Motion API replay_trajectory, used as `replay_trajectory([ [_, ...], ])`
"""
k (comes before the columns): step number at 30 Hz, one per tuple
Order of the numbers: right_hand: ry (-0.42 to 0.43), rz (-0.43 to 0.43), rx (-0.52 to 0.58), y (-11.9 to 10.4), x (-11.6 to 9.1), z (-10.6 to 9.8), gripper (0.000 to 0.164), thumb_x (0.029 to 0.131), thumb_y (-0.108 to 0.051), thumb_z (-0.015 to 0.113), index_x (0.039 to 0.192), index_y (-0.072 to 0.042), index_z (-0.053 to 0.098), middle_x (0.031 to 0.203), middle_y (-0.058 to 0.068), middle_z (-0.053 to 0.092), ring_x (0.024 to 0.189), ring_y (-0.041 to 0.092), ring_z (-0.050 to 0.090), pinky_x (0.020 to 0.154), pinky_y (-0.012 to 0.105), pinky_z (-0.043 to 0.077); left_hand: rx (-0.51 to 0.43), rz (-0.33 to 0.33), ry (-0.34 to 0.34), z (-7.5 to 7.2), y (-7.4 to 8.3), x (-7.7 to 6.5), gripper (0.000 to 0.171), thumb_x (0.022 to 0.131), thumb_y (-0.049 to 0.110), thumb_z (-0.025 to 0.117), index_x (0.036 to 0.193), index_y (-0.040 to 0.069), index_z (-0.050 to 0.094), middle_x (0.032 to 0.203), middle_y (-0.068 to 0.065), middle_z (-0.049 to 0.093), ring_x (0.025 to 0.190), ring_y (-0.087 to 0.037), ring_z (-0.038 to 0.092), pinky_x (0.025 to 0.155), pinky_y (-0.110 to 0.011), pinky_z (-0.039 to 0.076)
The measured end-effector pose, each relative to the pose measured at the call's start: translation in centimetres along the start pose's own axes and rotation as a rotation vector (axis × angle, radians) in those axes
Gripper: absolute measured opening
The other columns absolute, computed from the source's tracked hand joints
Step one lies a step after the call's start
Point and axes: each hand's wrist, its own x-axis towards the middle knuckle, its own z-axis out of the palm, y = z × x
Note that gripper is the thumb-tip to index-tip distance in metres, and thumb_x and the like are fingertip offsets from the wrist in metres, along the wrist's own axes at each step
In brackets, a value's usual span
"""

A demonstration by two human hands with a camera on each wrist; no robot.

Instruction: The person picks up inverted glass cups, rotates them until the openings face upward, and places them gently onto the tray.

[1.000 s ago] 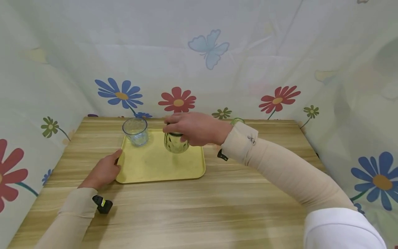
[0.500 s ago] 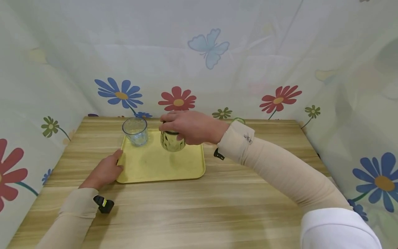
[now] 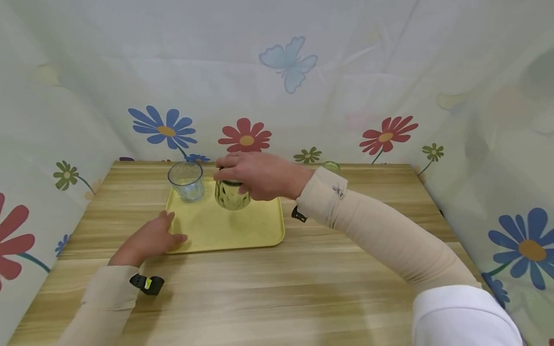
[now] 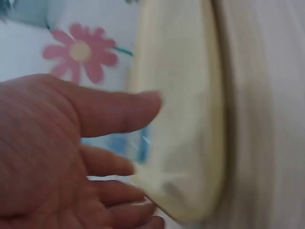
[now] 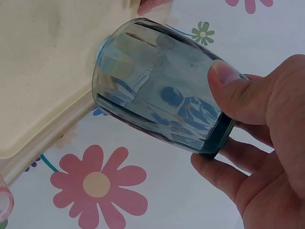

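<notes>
My right hand [image 3: 264,175] grips a tinted drinking glass [image 5: 157,90] around its thick dark base. In the right wrist view the thumb and fingers [image 5: 226,176] pinch that end, and the wide end of the glass faces the tray. The head view shows the glass bottom-up over the back middle of the yellow tray [image 3: 225,235]. A clear tumbler with a blue rim [image 3: 186,185] stands at the tray's back left corner. My left hand [image 3: 153,235] is at the tray's left edge, its thumb spread from its loosely bent fingers, as the left wrist view [image 4: 109,112] confirms.
A green glass rim [image 3: 331,166] shows behind my right forearm at the table's back edge. Part of a pinkish glass [image 5: 5,205] appears at the left border of the right wrist view. A flowered cloth [image 3: 285,110] encloses the wooden table [image 3: 277,298].
My right hand has carried the glass a little to the left over the tray. The left hand has loosened from the tray's edge, its thumb and fingers spreading apart.
</notes>
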Motion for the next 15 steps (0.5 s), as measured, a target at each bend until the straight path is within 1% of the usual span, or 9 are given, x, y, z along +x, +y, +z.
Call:
replay_trajectory([
  [1, -0.003, 0.005, 0.005, 0.0, 0.0, 0.0, 0.058, 0.099, -0.013, 0.070, 0.153, -0.022, 0.052, 0.165, 0.005, 0.044, 0.155, 0.023, 0.040, 0.118, 0.036, 0.048, 0.020, 0.001, -0.006, -0.1, 0.6, -0.3, 0.086, 0.100, 0.034, 0.065, 0.149, -0.027, 0.028, 0.154, -0.052, 0.025, 0.142, -0.067, 0.031, 0.116, -0.074, 0.033],
  [3, 0.004, 0.010, 0.014, 0.0, 0.1, 0.1, 0.059, 0.099, -0.014, 0.070, 0.154, -0.022, 0.051, 0.165, 0.006, 0.043, 0.156, 0.023, 0.039, 0.120, 0.035, 0.046, 0.045, -0.006, -0.007, -0.4, 1.8, -0.7, 0.088, 0.099, 0.039, 0.067, 0.147, -0.027, 0.032, 0.152, -0.050, 0.033, 0.142, -0.066, 0.033, 0.114, -0.072, 0.036],
  [6, 0.035, 0.011, 0.030, 0.0, -0.1, 0.3, 0.059, 0.099, -0.013, 0.070, 0.154, -0.021, 0.051, 0.164, 0.006, 0.044, 0.155, 0.021, 0.040, 0.118, 0.034, 0.048, 0.026, -0.022, -0.003, -0.6, 3.2, -1.2, 0.093, 0.098, 0.046, 0.068, 0.150, -0.023, 0.032, 0.154, -0.046, 0.035, 0.144, -0.064, 0.033, 0.114, -0.072, 0.037],
  [8, 0.070, 0.004, 0.050, 0.1, -0.3, 0.6, 0.058, 0.099, -0.013, 0.069, 0.153, -0.021, 0.052, 0.163, 0.005, 0.046, 0.153, 0.020, 0.043, 0.116, 0.033, 0.050, -0.022, -0.009, 0.002, -0.6, 4.0, -1.3, 0.099, 0.098, 0.051, 0.068, 0.155, -0.018, 0.028, 0.157, -0.042, 0.035, 0.145, -0.061, 0.035, 0.113, -0.071, 0.039],
  [9, 0.089, -0.001, 0.065, 0.2, -0.4, 0.7, 0.057, 0.099, -0.012, 0.069, 0.153, -0.020, 0.053, 0.162, 0.006, 0.047, 0.152, 0.020, 0.044, 0.115, 0.034, 0.050, -0.054, 0.005, 0.003, -0.6, 4.3, -1.3, 0.102, 0.097, 0.054, 0.068, 0.158, -0.015, 0.025, 0.158, -0.040, 0.037, 0.146, -0.059, 0.035, 0.113, -0.070, 0.040],
  [11, 0.128, -0.012, 0.096, 0.2, -0.6, 0.9, 0.055, 0.099, -0.011, 0.069, 0.152, -0.018, 0.055, 0.160, 0.005, 0.049, 0.148, 0.020, 0.048, 0.114, 0.034, 0.051, -0.121, 0.049, 0.017, -0.4, 4.9, -1.2, 0.108, 0.094, 0.061, 0.068, 0.162, -0.009, 0.021, 0.161, -0.035, 0.037, 0.147, -0.057, 0.038, 0.112, -0.069, 0.042],
  [13, 0.167, -0.019, 0.131, 0.2, -0.8, 1.1, 0.054, 0.099, -0.011, 0.069, 0.151, -0.017, 0.055, 0.158, 0.006, 0.050, 0.147, 0.020, 0.050, 0.114, 0.034, 0.051, -0.182, 0.089, 0.045, -0.3, 5.5, -1.0, 0.113, 0.092, 0.065, 0.069, 0.165, -0.003, 0.016, 0.165, -0.030, 0.033, 0.148, -0.055, 0.038, 0.113, -0.068, 0.043],
  [15, 0.202, -0.017, 0.171, 0.1, -1.0, 1.3, 0.053, 0.100, -0.011, 0.068, 0.151, -0.015, 0.055, 0.159, 0.007, 0.050, 0.147, 0.020, 0.050, 0.115, 0.034, 0.050, -0.247, 0.120, 0.069, -0.3, 5.9, -0.9, 0.116, 0.090, 0.067, 0.070, 0.167, 0.003, 0.012, 0.170, -0.026, 0.028, 0.151, -0.053, 0.035, 0.117, -0.066, 0.040],
])
